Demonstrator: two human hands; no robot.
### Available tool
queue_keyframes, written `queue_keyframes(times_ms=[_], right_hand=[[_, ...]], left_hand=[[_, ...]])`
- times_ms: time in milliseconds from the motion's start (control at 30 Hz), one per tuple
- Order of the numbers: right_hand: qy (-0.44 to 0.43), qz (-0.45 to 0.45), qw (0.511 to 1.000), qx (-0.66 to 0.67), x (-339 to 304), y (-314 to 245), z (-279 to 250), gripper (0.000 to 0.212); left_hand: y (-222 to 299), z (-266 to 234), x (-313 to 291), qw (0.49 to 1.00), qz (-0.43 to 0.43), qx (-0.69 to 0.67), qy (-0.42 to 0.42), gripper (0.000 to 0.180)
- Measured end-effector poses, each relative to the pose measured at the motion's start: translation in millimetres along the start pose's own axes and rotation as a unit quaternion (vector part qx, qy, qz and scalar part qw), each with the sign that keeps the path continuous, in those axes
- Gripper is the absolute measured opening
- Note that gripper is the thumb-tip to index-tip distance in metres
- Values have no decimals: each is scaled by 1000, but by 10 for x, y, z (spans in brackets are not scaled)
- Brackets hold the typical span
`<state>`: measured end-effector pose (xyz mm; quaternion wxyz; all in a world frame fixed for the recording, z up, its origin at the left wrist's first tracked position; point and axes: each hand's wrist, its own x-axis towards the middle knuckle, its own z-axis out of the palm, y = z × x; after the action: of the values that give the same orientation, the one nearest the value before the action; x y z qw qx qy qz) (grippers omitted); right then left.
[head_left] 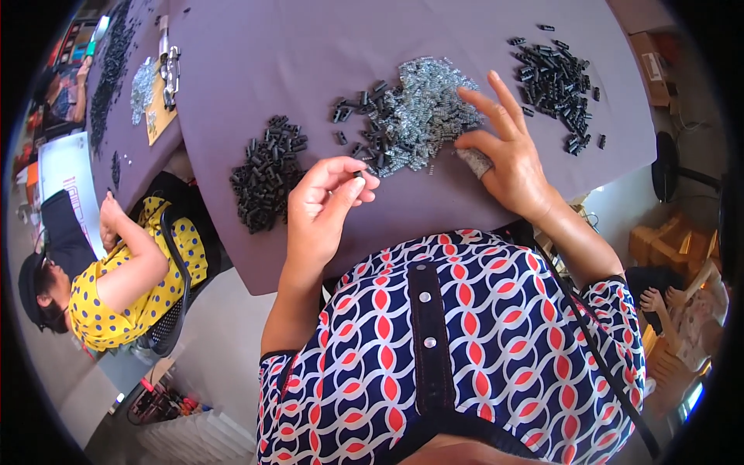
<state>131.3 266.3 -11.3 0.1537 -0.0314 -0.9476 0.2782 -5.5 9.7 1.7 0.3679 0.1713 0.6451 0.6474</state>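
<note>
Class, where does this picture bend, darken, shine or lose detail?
Head view: corners go black; the purple cloth-covered table bows at its right edge; the heap of silvery springs glints; the small black piece in the bare left hand lacks clear detail.

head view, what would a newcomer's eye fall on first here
Probably the bold red, white and navy top, which fills the lower middle. Next might come the glittering silvery heap on the purplish tablecloth at upper centre, with the left hand pinching a small black piece to the lower left of it. At far left, a co-worker's yellow dotted top also stands out.
</note>
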Motion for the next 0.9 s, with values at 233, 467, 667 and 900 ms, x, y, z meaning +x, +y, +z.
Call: queue_keyframes(times_ms=[233, 467, 667, 900], right_hand=[[-27, 6, 999, -26, 8, -13, -44, 29], [-51, -24, 996, -66, 38, -44, -15, 31], [-47, -87, 991, 91, 219, -286, -85, 25], [-75, -63, 968, 233, 393, -454, 129, 27]], left_hand=[[-43, 32, 2, 1000, 22, 3, 21, 16], [-46, 163, 27, 986, -45, -161, 17, 20], [-123, 169, 8, 975, -55, -217, 2, 20], [-74, 226, 5, 986, -66, -154, 17, 19]])
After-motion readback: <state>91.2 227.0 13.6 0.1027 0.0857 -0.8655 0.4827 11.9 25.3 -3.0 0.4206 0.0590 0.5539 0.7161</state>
